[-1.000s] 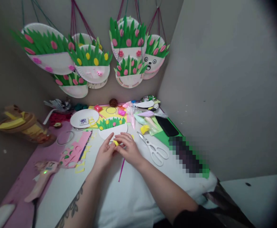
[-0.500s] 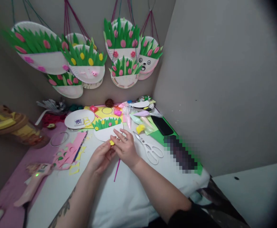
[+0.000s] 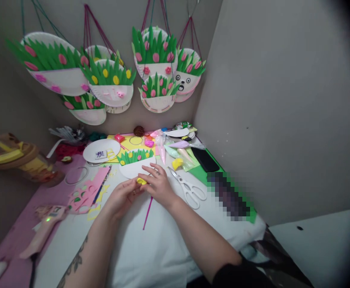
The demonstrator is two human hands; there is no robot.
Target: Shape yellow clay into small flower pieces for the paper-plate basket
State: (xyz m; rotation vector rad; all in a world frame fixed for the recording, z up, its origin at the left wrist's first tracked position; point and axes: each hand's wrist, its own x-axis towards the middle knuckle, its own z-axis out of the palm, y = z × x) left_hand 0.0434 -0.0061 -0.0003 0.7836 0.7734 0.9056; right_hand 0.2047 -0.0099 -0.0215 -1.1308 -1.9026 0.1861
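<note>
A small yellow piece (image 3: 141, 181) is pinched between the fingertips of both hands, held just above a white table (image 3: 163, 248). The left hand (image 3: 122, 196) grips it from the near left side with thumb and fingers pressed together on it. The right hand (image 3: 158, 186) meets it from the right, thumb and forefinger closed on the piece while its other fingers spread loosely forward.

Just beyond the fingertips lies a half paper plate (image 3: 134, 166) with green paper grass and small yellow flowers along its straight edge. Under the right wrist, a thin pink stick (image 3: 147, 213) lies on the table, running back toward the person. Just right of the right hand lie white scissors (image 3: 189, 188), closed, with a yellow lump (image 3: 177, 163) beyond them. Farther right, a black phone (image 3: 205, 159) rests on green paper.

Left of the left hand lie pink paper scraps (image 3: 87, 190) with shapes cut out. Farther left and nearer the person is a pink glue gun (image 3: 44, 230) with a green light showing. Beyond the left hand sits a whole white paper plate (image 3: 101, 150).

On the wall past both hands hang finished plate baskets (image 3: 111, 78) with green grass and pink or yellow flowers, strung on cords.
</note>
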